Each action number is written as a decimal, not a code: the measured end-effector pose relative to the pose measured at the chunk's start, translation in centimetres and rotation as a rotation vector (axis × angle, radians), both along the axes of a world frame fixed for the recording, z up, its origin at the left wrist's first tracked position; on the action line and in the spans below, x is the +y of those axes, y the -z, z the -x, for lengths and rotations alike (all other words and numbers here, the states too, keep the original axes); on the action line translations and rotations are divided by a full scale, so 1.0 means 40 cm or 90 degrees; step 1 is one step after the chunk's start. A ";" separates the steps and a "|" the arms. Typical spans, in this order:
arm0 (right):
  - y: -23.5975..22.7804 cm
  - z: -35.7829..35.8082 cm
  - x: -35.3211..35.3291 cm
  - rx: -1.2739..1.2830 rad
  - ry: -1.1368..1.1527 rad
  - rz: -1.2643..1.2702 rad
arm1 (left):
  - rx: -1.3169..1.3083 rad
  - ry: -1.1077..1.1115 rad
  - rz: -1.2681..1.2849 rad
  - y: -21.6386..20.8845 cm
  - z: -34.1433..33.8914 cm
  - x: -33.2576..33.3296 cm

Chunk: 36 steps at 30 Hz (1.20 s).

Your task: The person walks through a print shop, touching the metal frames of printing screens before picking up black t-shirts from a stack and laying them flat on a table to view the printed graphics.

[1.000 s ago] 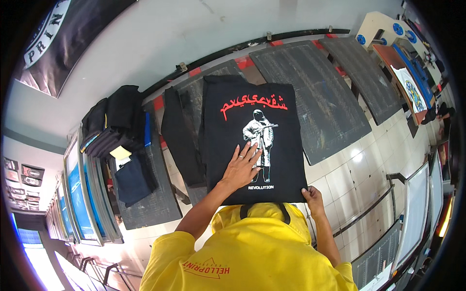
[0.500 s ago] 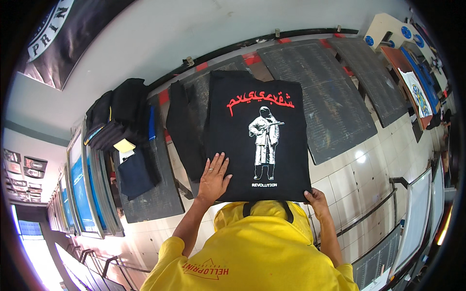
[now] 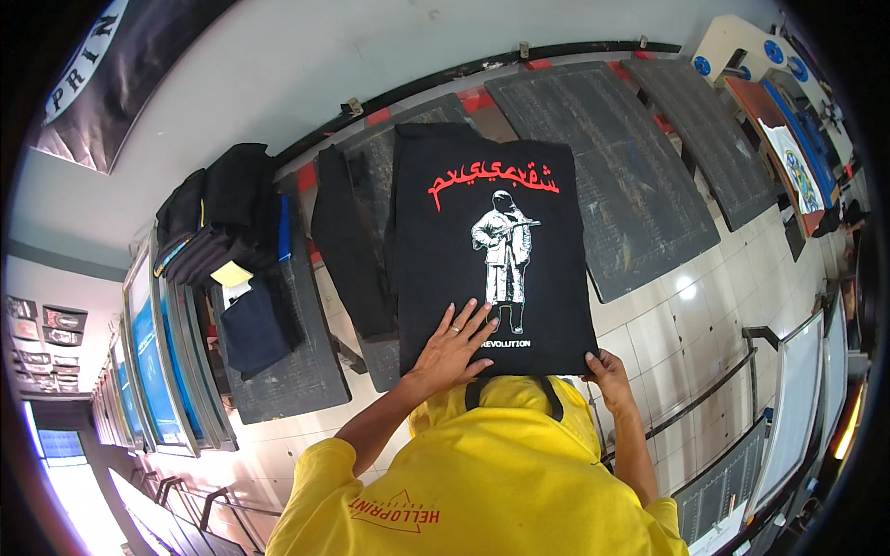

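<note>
A black long-sleeved shirt [image 3: 445, 264] lies spread out in front of me, with a red line of lettering and a white figure printed on it. Its sleeve [image 3: 357, 269] stretches along the left side. My left hand [image 3: 452, 350] rests flat on the lower part of the print, fingers spread, covering part of the figure's foot and the small white lettering. At the lower right corner, my right hand [image 3: 607, 372] pinches the shirt's hem between thumb and fingers.
Dark flat boards [image 3: 603, 176] stand in a row along the wall rail. Folded dark garments [image 3: 218, 218] are piled at left, with a yellow paper [image 3: 231, 274] near them. Framed screens [image 3: 153, 361] line the far left. A metal rail [image 3: 695, 408] runs at right.
My left hand has slid right across the shirt, from its lower left edge onto the print. My right hand keeps its pinch on the corner.
</note>
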State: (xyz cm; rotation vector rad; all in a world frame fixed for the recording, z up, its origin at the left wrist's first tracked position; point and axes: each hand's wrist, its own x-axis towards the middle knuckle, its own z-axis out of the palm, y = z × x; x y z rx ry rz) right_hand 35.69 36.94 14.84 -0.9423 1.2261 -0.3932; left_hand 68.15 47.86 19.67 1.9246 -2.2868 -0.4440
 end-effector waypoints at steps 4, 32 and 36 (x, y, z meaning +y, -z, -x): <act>0.004 0.002 0.003 -0.026 0.009 0.004 | -0.023 0.054 -0.036 0.003 0.000 0.014; 0.005 -0.001 0.020 -0.043 0.060 -0.009 | -0.009 0.075 0.011 0.031 0.006 0.025; 0.006 0.000 0.021 -0.011 0.055 -0.004 | -0.016 0.048 0.016 0.021 0.023 -0.010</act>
